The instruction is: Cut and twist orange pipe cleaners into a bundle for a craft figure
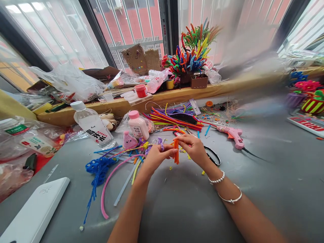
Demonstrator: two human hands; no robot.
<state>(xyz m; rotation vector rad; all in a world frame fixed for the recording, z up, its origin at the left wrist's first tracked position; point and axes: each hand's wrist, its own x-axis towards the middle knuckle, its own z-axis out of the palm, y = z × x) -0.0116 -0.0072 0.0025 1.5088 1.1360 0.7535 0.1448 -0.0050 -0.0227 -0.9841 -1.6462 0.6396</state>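
Both hands meet over the middle of the grey table, pinched on a folded orange pipe cleaner (176,156) that hangs in short upright strands. My left hand (155,156) grips it from the side between thumb and finger, and a purple fuzzy ring sits on one finger. From the upper right, my right hand (194,148) pinches its top end. Scissors (214,156) with black handles lie partly hidden behind my right hand. Behind the hands rests a bundle of coloured pipe cleaners (174,120), mostly red and yellow.
A pink glue gun (234,135) with its cord lies at right. To the left are blue yarn (98,168), a pink bendy strip (104,192), a water bottle (92,126), a pink-capped bottle (138,125) and a white power bank (37,212). Potted pipe-cleaner plants (188,64) stand on the sill.
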